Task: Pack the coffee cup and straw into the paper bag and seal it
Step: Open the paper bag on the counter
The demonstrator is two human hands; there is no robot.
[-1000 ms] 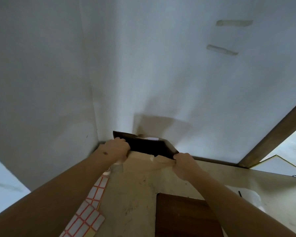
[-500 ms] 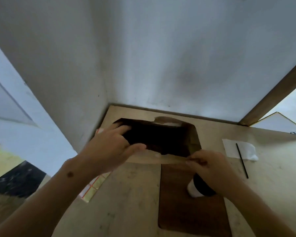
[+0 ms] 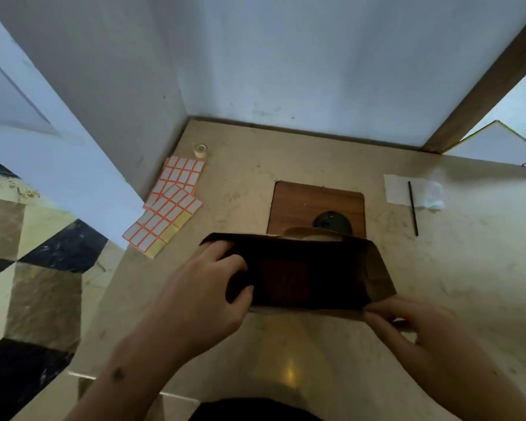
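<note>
I see my left hand (image 3: 201, 299) hooked into the open paper bag (image 3: 310, 278); my right hand (image 3: 407, 325) pinches its near-right rim. No writing legible.

Beige marble counter (image 3: 316, 344) with label sheets (image 3: 170, 205), tape roll (image 3: 200, 149), wooden board (image 3: 304, 205), straw (image 3: 412, 208).

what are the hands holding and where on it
Both hold the open paper bag: left hand grips its left rim, fingers inside the mouth; right hand pinches the near right corner.

Matt brown paper bag (image 3: 377, 268) on a glossy marbled stone counter (image 3: 316, 344) with a smooth wood-grain board (image 3: 301, 205)
</note>
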